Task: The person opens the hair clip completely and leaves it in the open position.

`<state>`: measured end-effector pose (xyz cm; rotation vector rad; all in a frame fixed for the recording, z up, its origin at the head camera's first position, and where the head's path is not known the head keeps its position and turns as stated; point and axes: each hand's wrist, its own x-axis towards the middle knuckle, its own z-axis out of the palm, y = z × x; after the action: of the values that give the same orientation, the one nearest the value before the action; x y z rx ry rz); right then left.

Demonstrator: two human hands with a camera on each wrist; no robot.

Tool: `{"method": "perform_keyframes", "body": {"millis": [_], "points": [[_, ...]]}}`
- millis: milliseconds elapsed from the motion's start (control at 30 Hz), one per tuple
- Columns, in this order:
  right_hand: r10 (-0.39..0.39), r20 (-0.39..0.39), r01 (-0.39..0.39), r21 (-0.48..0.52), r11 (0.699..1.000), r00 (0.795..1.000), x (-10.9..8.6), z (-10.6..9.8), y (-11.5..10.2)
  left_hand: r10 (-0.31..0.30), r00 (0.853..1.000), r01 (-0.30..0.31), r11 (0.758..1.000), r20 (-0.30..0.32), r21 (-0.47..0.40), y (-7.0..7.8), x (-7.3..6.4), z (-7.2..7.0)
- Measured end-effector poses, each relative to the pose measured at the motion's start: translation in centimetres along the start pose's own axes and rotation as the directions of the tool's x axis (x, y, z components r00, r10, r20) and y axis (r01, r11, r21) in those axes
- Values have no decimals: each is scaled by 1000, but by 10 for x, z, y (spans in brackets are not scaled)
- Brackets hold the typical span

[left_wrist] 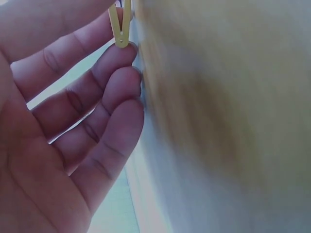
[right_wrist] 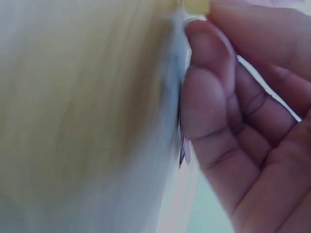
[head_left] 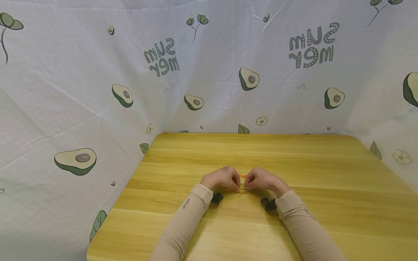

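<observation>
Low over the table, the left hand (head_left: 226,177) and right hand (head_left: 262,178) face each other with fingertips nearly meeting. Between them is a thin yellow hair clip (head_left: 242,189). In the left wrist view, the V-shaped riveted end of the yellow clip (left_wrist: 121,41) sticks out by the fingertips; its other part is hidden behind the hand and the frame's edge. The right thumb and finger pinch a yellow piece (right_wrist: 196,7) at the top of the right wrist view. Just beyond the fingertips lies a small orange item (head_left: 242,175), partly covered by the hands.
The hands work over a wooden table (head_left: 196,152) with a light grain. Behind and beside it hangs a white curtain (head_left: 222,43) printed with avocados. Black wrist cameras (head_left: 217,198) sit under both wrists, close above the tabletop.
</observation>
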<state>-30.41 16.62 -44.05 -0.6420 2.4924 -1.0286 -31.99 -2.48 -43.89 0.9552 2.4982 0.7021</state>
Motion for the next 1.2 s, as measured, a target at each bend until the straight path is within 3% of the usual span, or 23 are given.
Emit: {"method": "perform_keyframes", "body": {"millis": [333,633,900,1067,1200], "points": [[-34,-36,34,-11,999,999,-4,-13,2,-21,1000,20,1000,-21,-22,-4,1,0],[-2,-52,11,191,981,999,-8,-19,-2,-15,997,10,998,-78,-61,-19,6,-7],[71,-86,-46,265,963,994,2,-13,4,-53,994,43,994,-92,-101,-26,12,-14],[85,-149,-69,114,991,985,13,-18,5,-76,992,64,991,-105,-114,-25,22,-21],[96,-158,-92,34,995,983,19,-20,7,-104,992,95,989,-78,-113,-26,29,-22]]}}
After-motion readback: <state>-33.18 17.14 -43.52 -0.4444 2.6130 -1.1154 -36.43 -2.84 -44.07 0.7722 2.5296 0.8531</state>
